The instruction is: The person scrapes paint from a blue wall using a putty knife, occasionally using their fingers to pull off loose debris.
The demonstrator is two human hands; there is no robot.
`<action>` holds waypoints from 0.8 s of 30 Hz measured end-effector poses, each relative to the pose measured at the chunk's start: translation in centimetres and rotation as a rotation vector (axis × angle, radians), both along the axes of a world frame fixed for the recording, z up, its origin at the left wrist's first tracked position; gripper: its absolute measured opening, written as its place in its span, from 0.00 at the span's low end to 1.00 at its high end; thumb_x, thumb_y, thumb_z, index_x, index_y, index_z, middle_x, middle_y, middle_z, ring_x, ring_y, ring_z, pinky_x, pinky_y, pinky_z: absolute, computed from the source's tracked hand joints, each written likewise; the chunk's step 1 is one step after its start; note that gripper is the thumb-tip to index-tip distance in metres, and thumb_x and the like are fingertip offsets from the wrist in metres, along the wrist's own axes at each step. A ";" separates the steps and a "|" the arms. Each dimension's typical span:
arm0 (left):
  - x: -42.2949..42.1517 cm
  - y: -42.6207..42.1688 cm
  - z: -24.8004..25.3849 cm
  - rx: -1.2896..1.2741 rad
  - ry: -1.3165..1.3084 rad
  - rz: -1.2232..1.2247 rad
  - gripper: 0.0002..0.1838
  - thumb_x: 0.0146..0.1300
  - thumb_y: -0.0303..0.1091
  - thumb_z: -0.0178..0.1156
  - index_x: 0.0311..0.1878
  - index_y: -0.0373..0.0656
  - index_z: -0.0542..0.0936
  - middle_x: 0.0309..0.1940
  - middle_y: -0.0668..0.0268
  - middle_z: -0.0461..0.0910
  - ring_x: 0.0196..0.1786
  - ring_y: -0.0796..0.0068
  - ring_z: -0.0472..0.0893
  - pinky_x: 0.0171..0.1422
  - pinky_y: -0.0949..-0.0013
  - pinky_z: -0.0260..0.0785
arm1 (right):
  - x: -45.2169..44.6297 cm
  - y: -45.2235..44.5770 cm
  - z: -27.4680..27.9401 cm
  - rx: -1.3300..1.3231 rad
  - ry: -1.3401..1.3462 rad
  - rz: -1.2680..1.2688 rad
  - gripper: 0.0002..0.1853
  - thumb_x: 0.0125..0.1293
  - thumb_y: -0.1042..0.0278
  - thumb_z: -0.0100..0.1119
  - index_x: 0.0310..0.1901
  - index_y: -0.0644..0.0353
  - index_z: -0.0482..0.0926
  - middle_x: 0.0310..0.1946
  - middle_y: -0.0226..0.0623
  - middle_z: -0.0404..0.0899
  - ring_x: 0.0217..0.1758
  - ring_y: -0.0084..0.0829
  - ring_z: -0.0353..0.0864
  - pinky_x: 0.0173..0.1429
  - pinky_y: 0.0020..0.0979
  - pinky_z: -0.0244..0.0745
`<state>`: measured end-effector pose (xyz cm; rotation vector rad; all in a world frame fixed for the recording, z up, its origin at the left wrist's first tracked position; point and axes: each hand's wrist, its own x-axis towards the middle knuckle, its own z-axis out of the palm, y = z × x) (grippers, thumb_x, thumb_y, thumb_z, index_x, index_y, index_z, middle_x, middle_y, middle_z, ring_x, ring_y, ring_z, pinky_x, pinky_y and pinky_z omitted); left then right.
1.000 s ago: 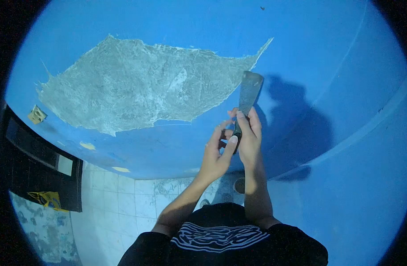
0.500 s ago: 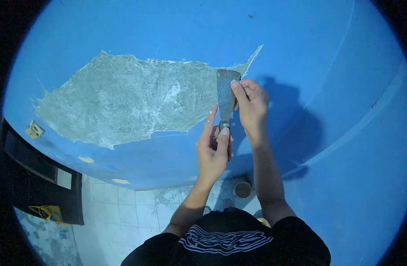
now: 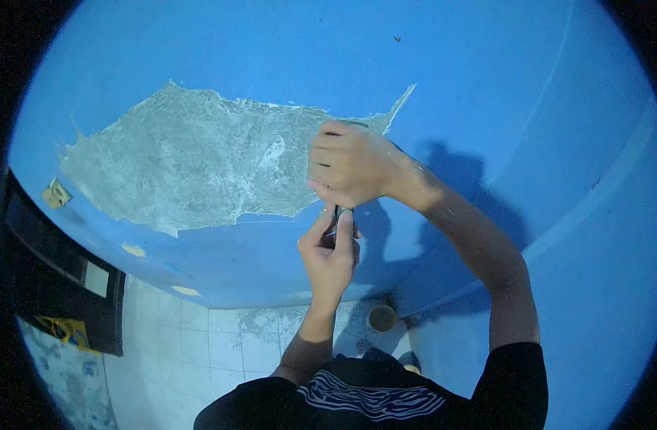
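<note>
My left hand [image 3: 330, 252] pinches the lower part of a scraper [image 3: 358, 124], with the thumb and fingers closed around its handle. Over the blade lies my right hand [image 3: 356, 166], back towards me and fingers curled around it, hiding most of the metal. Only a bit of the blade's top edge shows above the knuckles. Both hands are in front of the blue wall [image 3: 472, 79], at the right end of a bare grey patch [image 3: 192, 161] with ragged edges.
A yellowish block-like fitting [image 3: 56, 193] is on the wall at left, with a dark piece of furniture [image 3: 63, 287] below. On the tiled floor [image 3: 224, 344] stands a round container [image 3: 381, 317]. Pale spots [image 3: 133, 250] mark the lower wall.
My right hand has moved left from the blade's edge and now covers the blade, with its elbow swung outward. My left hand and the scraper have shifted slightly left and down.
</note>
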<state>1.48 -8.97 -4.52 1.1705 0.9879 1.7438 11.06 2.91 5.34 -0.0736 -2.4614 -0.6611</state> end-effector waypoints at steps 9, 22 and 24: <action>1.3 -0.9 -0.4 0.031 -0.165 0.069 0.20 0.69 0.25 0.56 0.64 0.34 0.76 0.28 0.58 0.82 0.16 0.82 0.71 0.15 0.77 0.59 | 0.0 0.8 0.4 -0.204 -0.243 -0.070 0.18 0.59 0.60 0.54 0.13 0.58 0.76 0.15 0.38 0.74 0.24 0.40 0.73 0.43 0.36 0.67; 1.7 -1.5 1.6 -0.049 -0.082 0.194 0.12 0.67 0.22 0.59 0.52 0.29 0.82 0.34 0.55 0.86 0.21 0.78 0.79 0.16 0.79 0.61 | -0.2 -0.7 1.0 -0.295 -0.318 -0.148 0.34 0.73 0.47 0.43 0.10 0.58 0.76 0.09 0.42 0.71 0.16 0.45 0.74 0.24 0.42 0.69; 1.8 -1.6 1.7 -0.048 -0.074 0.212 0.12 0.67 0.22 0.59 0.51 0.28 0.82 0.34 0.56 0.86 0.21 0.78 0.79 0.16 0.79 0.61 | -0.2 -0.8 1.1 -0.298 -0.316 -0.153 0.36 0.74 0.44 0.41 0.10 0.58 0.76 0.09 0.42 0.71 0.16 0.46 0.74 0.24 0.42 0.69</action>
